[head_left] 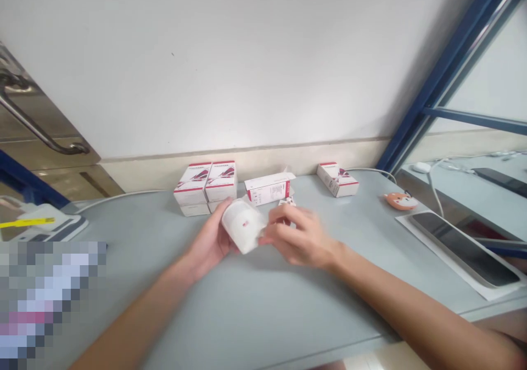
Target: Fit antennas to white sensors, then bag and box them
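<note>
A white cylindrical container (242, 227) with a small red mark on its side is tilted above the table. My left hand (209, 244) wraps around it from the left, so part of that side is hidden. At the container's right end, my right hand (298, 235) is closed with its fingers curled; blur hides what is pinched between them. Just behind the hands lies an opened white and red carton (269, 188), its flap raised. A small white piece with dark marks (287, 201) shows above my right knuckles, too blurred to name.
White and red boxes (206, 186) are stacked at the back left, and another box (338, 180) lies at the back right. An orange and white mouse-shaped item (401, 200) and a dark slab on a white sheet (465, 249) are on the right. A white device (49, 222) stands left.
</note>
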### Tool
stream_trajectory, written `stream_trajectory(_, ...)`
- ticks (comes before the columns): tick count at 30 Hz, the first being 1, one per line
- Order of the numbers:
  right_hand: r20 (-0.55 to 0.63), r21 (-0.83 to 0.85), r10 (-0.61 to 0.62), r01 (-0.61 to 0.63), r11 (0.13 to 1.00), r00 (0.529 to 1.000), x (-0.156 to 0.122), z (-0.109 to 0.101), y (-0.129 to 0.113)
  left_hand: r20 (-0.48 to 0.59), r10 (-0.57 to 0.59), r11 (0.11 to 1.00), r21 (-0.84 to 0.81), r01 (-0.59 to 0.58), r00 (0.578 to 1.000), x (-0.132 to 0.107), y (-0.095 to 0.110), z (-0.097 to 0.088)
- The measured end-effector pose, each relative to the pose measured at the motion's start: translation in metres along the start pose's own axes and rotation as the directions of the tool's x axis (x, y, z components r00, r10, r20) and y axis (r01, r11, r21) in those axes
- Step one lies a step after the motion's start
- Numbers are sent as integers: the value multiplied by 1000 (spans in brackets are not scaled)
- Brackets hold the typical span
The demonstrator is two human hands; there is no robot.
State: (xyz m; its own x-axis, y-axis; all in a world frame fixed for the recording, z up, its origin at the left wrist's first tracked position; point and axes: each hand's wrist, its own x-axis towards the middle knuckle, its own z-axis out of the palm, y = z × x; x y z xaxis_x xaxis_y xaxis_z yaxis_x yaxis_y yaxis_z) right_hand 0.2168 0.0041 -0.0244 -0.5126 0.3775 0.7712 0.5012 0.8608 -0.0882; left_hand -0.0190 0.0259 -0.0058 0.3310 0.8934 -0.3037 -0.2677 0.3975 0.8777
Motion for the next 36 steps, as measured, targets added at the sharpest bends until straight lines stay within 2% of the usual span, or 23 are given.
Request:
stream_trajectory(2,70,-39,-44,47,998,997,0,0,-5,-25,0,1000,19,1,1000,-2,1,1)
stream_trajectory(4,101,-24,-6,9,1000,995,1,2,-10,-65,8,998,69,-4,998,-4,1,2)
stream_trajectory(7,111,8,161,-163,987,981,5,6,-15,-111,88,984,163,-69,990,-6,3,5)
stream_trajectory(10,181,91,314,-333,938,932,9,6,-15,-106,147,965,233,-119,984,-5,9,16)
stream_trajectory(13,228,250,338,-390,886,913,10,1,-7,-78,149,941,316,-117,986,4,22,36)
stream_trajectory(14,219,297,330,-385,874,918,10,-2,-3,-55,143,929,353,-115,988,9,28,44)
stream_trajectory(16,163,357,346,-382,852,924,11,-9,6,17,187,906,383,-179,982,23,40,62)
stream_trajectory(18,43,361,442,-427,829,896,14,-18,18,57,290,867,406,-287,955,41,51,76)
stream_trajectory(19,-35,358,503,-459,813,864,15,-24,25,72,376,822,434,-368,924,51,55,81)
stream_trajectory(20,-114,356,561,-494,794,820,16,-29,32,60,491,742,494,-453,869,61,57,84)
stream_trajectory(21,-187,357,609,-524,773,771,17,-35,40,60,600,621,595,-511,798,71,58,86)
stream_trajectory(22,-250,361,645,-548,754,723,17,-40,47,115,654,471,711,-522,747,80,57,85)
stream_trajectory(23,-296,365,670,-567,738,681,16,-44,55,199,645,328,799,-503,737,88,54,84)
stream_trajectory(25,-351,357,702,-604,712,620,11,-49,70,323,532,121,886,-448,783,100,48,78)
stream_trajectory(27,-373,326,723,-648,688,581,5,-51,80,370,415,22,909,-415,831,107,43,74)
stream_trajectory(28,-380,310,728,-664,681,570,3,-52,84,364,407,5,916,-400,838,107,43,72)
stream_trajectory(29,-388,301,728,-669,680,565,1,-51,86,343,431,12,923,-385,835,104,43,72)
stream_trajectory(31,-405,312,719,-653,690,565,2,-51,85,283,525,81,922,-379,802,91,45,71)
stream_trajectory(33,-394,342,712,-626,701,581,6,-52,79,259,554,221,870,-440,791,69,44,69)
stream_trajectory(35,-327,341,700,-611,714,636,12,-54,67,263,507,381,786,-487,821,44,39,63)
stream_trajectory(36,-275,322,682,-603,730,678,15,-55,60,250,493,430,763,-483,833,33,34,58)
